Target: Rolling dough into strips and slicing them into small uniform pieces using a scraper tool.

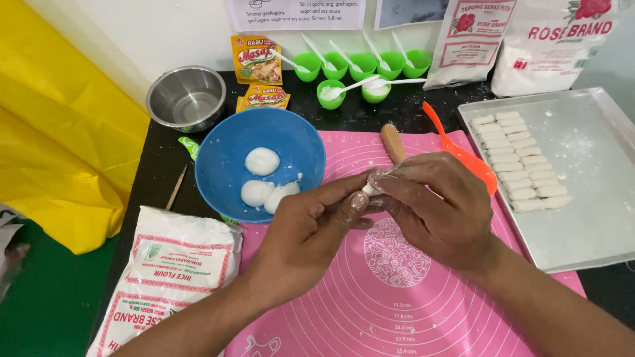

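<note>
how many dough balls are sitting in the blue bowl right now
3. One dough ball lies near the middle of the blue bowl; two more sit side by side, touching, toward its front. None seems hidden.

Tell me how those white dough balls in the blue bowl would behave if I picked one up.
The dough balls look smooth and slightly flattened, so probably soft and easy to dent. Being rounded, they might roll inside the blue bowl. White residue on both hands suggests the dough is somewhat sticky or floury.
</note>
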